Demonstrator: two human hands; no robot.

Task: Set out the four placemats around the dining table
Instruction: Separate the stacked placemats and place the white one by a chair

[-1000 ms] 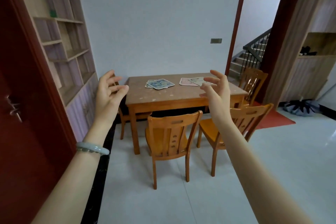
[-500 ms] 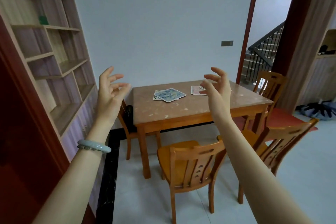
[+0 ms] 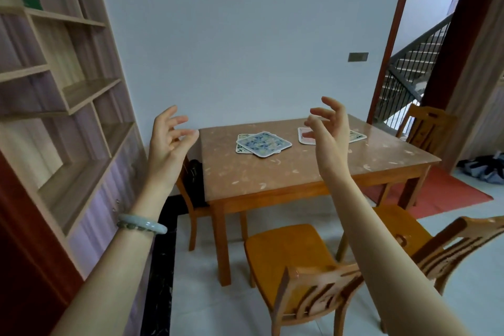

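A wooden dining table point(image 3: 286, 172) with a speckled top stands ahead. On its far part lies a blue floral placemat point(image 3: 267, 144) stacked over a green-patterned placemat point(image 3: 240, 148). Further right a pink placemat point(image 3: 305, 138) overlaps another light placemat point(image 3: 357, 136), both partly hidden behind my right hand. My left hand point(image 3: 167, 144) is raised left of the table with fingers spread, holding nothing. Raised over the table's near half, my right hand point(image 3: 328, 131) has curled, parted fingers and is empty.
Two wooden chairs point(image 3: 305, 275) point(image 3: 441, 243) stand at the near side, one chair point(image 3: 192, 194) at the left side, another chair point(image 3: 428, 128) at the far right. A shelf unit point(image 3: 68, 95) lines the left wall. A doorway with stairs point(image 3: 409, 76) and a red mat point(image 3: 447, 191) lie to the right.
The table has grown nearer and larger in view as I approach. Both hands stay raised and empty, the right one now in front of the pink placemat.
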